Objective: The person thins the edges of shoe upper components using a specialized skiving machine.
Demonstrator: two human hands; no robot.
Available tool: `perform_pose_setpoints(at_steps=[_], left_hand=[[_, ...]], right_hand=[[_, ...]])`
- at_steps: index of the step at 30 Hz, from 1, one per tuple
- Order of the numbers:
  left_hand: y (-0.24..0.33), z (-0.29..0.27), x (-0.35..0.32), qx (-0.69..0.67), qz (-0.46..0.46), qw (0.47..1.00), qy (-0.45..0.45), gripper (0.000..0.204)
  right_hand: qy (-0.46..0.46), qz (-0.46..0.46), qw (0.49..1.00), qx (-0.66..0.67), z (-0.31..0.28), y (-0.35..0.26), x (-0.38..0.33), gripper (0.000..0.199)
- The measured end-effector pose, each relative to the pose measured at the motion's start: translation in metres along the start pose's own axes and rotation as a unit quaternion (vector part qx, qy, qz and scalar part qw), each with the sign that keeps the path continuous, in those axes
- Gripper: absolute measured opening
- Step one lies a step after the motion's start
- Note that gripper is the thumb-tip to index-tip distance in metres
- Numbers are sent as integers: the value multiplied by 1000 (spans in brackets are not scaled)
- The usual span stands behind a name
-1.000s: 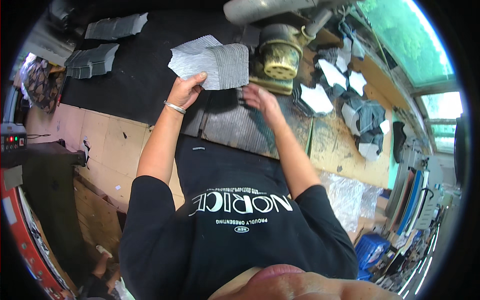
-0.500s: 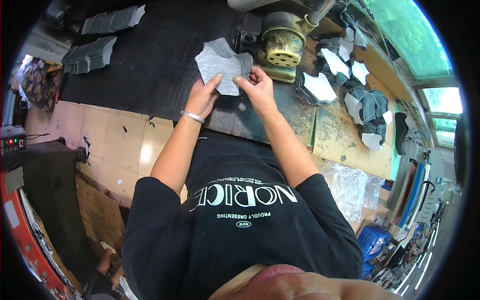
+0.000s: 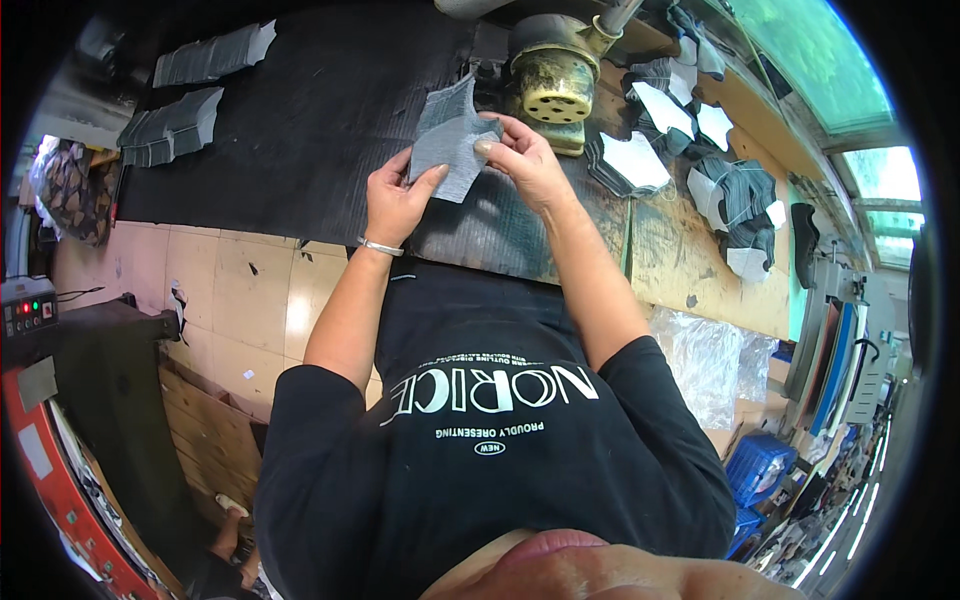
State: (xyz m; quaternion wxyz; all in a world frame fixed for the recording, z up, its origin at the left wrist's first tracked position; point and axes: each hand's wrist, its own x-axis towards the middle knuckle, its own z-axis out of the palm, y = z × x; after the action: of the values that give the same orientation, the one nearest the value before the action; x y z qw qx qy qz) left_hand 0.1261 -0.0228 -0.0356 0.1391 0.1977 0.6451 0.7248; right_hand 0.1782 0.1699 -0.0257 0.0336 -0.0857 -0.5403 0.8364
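Both my hands hold a stack of grey cut fabric pieces point(image 3: 447, 160) with angular, notched outlines, raised above the dark work table. My left hand point(image 3: 398, 200) grips its lower left side, thumb on the front face and fingers behind. My right hand point(image 3: 525, 165) pinches the right edge between thumb and fingers. The stack is skewed, its layered upper part at an angle to the front face. How many layers each hand grips I cannot make out. Just beyond my right hand stands a worn yellow and black machine head point(image 3: 556, 90) with holes in its round face.
Two long rows of similar grey pieces point(image 3: 215, 55) lie at the far left of the black table top point(image 3: 300, 110). To the right, several bundles point(image 3: 632, 165) rest on a wooden board point(image 3: 680, 260). Clear plastic film point(image 3: 700, 365) hangs below it, near blue crates point(image 3: 755, 470).
The stack has turned and bent, so its front face looks narrower and its layers are skewed. My right hand has shifted slightly right; my left hand has moved slightly down.
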Motion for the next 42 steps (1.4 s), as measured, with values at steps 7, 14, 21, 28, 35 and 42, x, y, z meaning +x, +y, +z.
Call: perform_pose_setpoints(at_steps=[7, 14, 21, 28, 35, 42], left_hand=[[-5, 13, -5, -310, -127, 942, 0, 42], [-1, 22, -2, -300, -71, 951, 25, 36], [-3, 5, 23, -194, -14, 978, 80, 28], [5, -28, 106, 5, 87, 979, 182, 29], [20, -9, 139, 85, 150, 968, 182, 29], [27, 6, 145, 49, 172, 970, 167, 30]], right_hand=[[37, -97, 994, -28, 19, 8, -10, 43], [80, -187, 963, -176, 27, 14, -8, 45], [117, -4, 987, 108, -5, 39, 6, 58], [72, -65, 968, -233, -60, 131, -41, 26], [86, -71, 966, -234, -47, 121, -39, 18], [88, -100, 954, -267, -50, 124, -39, 16]])
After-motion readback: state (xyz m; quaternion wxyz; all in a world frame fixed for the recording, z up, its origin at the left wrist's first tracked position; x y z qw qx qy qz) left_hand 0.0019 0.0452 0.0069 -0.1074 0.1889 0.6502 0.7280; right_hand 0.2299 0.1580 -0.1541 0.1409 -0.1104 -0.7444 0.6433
